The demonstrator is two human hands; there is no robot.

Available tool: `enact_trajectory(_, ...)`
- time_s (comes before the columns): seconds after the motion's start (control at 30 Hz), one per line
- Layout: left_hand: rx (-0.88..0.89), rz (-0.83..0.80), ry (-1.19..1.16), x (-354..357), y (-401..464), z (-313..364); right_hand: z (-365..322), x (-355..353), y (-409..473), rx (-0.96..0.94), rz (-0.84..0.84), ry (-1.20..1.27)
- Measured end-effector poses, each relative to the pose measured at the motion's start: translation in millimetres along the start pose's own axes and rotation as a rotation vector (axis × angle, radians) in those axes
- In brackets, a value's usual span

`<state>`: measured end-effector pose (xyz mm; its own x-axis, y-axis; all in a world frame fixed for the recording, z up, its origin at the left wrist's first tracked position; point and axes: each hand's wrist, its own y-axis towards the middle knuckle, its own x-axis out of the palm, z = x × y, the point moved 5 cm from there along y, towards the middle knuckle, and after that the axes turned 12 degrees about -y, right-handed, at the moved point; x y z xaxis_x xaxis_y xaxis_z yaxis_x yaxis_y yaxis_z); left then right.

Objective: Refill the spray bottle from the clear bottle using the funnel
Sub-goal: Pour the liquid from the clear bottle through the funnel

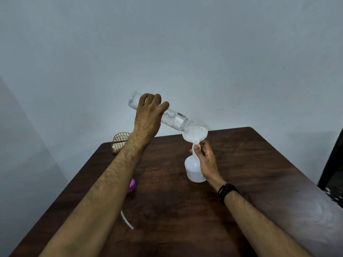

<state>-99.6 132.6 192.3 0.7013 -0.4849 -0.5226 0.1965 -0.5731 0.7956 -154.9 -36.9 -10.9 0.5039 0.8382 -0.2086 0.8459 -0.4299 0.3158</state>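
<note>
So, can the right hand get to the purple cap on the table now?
Probably not: the right hand holds the funnel on the spray bottle, and the left forearm crosses over the purple cap.

A dark wooden table (167,210) stands against a plain pale blue-grey wall (185,43).

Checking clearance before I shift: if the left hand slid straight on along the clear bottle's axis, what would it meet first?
Likely the funnel: the left hand grips the clear bottle, whose mouth already sits at the funnel's rim. Depth is unclear.
</note>
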Motion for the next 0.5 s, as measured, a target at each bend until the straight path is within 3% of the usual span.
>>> enact_trajectory(0.27,-0.045,0.012,-0.072,0.7,-7.8,-3.8,0.1,-0.5,0.8,-0.014,0.007,0.012)
enact_trajectory(0.37,-0.242,-0.041,-0.199,10.0,-19.4,-10.7,0.1,-1.1,0.5,-0.018,0.009,0.016)
enact_trajectory(0.5,-0.574,-0.101,-0.544,27.0,-52.9,-9.8,-0.8,-1.3,-0.6,-0.033,0.012,0.026)
